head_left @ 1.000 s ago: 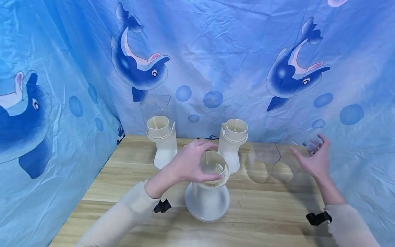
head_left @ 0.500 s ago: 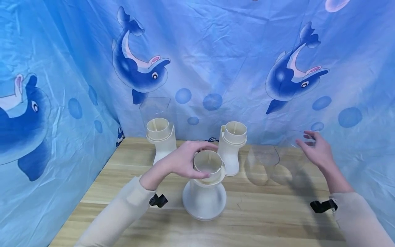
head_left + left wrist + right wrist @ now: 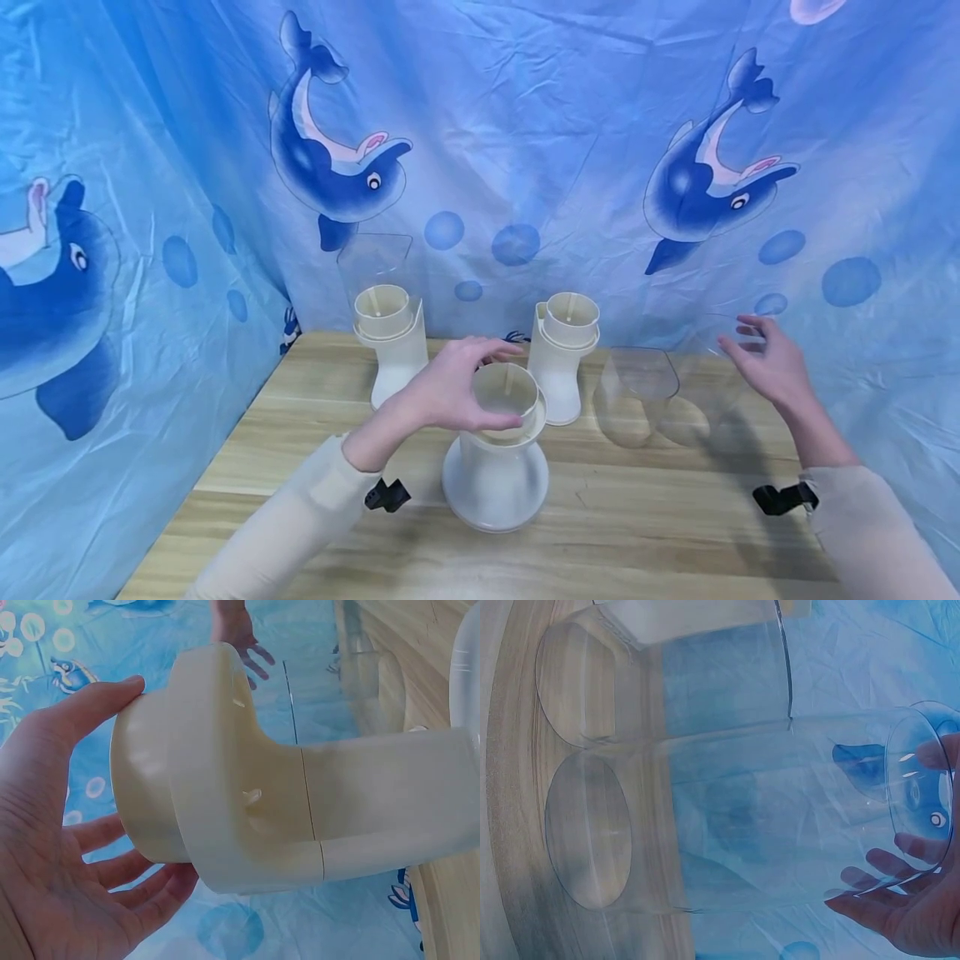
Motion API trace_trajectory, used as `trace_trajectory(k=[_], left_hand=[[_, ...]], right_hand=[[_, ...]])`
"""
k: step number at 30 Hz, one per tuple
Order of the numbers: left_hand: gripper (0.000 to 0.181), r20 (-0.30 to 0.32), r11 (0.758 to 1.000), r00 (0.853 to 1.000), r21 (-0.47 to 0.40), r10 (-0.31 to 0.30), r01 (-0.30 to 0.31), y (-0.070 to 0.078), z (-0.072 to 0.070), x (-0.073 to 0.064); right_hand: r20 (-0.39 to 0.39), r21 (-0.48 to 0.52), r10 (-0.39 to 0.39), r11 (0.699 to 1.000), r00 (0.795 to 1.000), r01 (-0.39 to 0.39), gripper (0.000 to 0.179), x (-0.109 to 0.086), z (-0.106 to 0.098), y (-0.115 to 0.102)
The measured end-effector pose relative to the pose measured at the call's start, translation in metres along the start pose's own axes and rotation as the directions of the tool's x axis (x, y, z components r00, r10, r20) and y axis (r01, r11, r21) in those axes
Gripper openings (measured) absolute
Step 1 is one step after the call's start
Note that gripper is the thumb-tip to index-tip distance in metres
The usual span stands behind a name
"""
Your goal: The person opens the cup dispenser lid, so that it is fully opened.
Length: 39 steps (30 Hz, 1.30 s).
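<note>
My left hand (image 3: 457,387) holds the cream collar (image 3: 142,776) atop the nearest white plastic stand (image 3: 498,487), thumb in front and fingers behind. That stand is upright on its round base, its collar an open ring. At the right, my right hand (image 3: 768,362) is at the top of a clear cylinder (image 3: 742,817). In the right wrist view, the fingers (image 3: 889,862) curve round its rim and the thumb reaches over the opening. A second clear cylinder (image 3: 633,400), its upper edge cut at an angle, stands just left of it.
Two similar white stands stand at the back, one left (image 3: 397,358) and one centre-right (image 3: 558,367). A clear part (image 3: 375,258) rises behind the left one. The wooden table (image 3: 637,533) meets a blue dolphin-printed curtain (image 3: 487,125) at the back.
My left hand and the near stand have shifted slightly left. The right hand's fingers have drawn closer together at the clear cylinder's top. Over the last half second, little has moved.
</note>
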State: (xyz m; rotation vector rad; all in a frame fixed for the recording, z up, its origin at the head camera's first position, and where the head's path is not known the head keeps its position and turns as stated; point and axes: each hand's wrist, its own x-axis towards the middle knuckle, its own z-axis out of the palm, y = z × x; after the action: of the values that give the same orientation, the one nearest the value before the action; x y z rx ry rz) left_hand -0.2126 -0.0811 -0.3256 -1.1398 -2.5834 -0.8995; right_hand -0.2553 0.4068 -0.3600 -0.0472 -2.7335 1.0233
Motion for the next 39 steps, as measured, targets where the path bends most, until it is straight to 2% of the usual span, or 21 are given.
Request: trace_trajectory(k=[6,12,14,19,24,31,39], left_hand=[[0.079,0.014,1.0,1.0,-0.021,-0.01,0.01,-0.003,-0.003,-0.001],[0.089,-0.01,0.999,0.999,0.038,-0.036,0.037,0.001,0.002,-0.005],[0.09,-0.017,0.998,0.998,0.034,-0.055,0.055,0.001,0.005,-0.004],[0.084,-0.031,0.995,0.995,-0.027,-0.096,0.095,-0.004,0.007,0.001],[0.084,-0.035,0.993,0.993,-0.043,-0.114,0.113,-0.011,0.005,0.006],[0.081,-0.049,0.993,0.992,-0.022,-0.12,0.119,-0.022,-0.002,0.016],[0.083,-0.066,0.99,0.988,-0.01,-0.141,0.141,-0.043,-0.016,0.036]], right_hand=[[0.0,0.007,-0.007,1.0,1.0,0.007,0.083,0.0,0.001,0.0],[-0.007,0.012,-0.02,1.0,1.0,0.02,0.082,0.0,0.003,0.001],[-0.01,0.013,-0.021,1.0,1.0,0.021,0.082,0.0,0.003,0.002],[-0.011,0.006,-0.02,1.0,1.0,0.02,0.082,0.001,0.003,0.004],[-0.017,0.005,-0.027,1.0,1.0,0.027,0.081,0.0,0.004,0.003],[-0.026,0.009,-0.026,1.0,0.999,0.027,0.081,-0.003,0.003,0.0],[-0.018,0.014,-0.021,1.0,1.0,0.021,0.082,-0.002,0.002,0.002]])
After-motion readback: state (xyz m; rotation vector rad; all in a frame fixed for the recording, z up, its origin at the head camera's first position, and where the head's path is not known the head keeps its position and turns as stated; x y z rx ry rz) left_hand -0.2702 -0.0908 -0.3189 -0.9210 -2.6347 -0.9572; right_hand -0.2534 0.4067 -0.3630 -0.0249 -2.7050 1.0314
